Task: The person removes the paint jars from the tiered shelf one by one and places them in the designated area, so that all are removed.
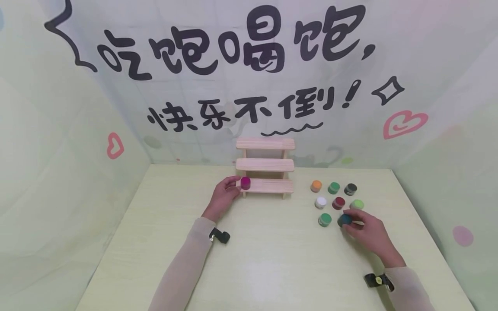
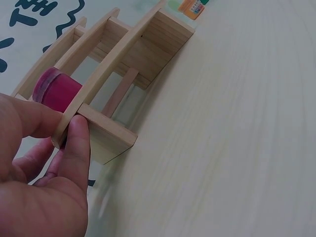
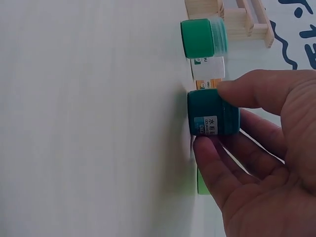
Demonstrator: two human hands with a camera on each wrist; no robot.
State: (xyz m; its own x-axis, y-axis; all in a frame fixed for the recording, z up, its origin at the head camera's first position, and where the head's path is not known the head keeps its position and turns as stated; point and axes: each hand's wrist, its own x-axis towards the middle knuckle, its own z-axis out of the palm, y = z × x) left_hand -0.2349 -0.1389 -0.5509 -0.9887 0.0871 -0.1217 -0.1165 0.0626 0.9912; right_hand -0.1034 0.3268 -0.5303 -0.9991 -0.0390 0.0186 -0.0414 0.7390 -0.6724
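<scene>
A magenta paint jar (image 1: 245, 183) stands at the left end of the lowest step of a three-step wooden stand (image 1: 265, 164). My left hand (image 1: 225, 195) grips that end of the step, its fingertips (image 2: 79, 129) right by the base of the jar. On the table to the right, my right hand (image 1: 368, 230) holds a dark teal paint jar (image 3: 213, 112) between thumb and fingers. Close around it are a green jar (image 1: 324, 220), a light green jar (image 1: 357, 204) and a dark red jar (image 1: 338, 203).
Behind these stand a white jar (image 1: 320, 202), an orange jar (image 1: 316, 186), another green jar (image 1: 333, 188) and a black jar (image 1: 350, 189). A printed cloth (image 1: 218, 149) hangs behind the table (image 1: 264, 263) and along both sides.
</scene>
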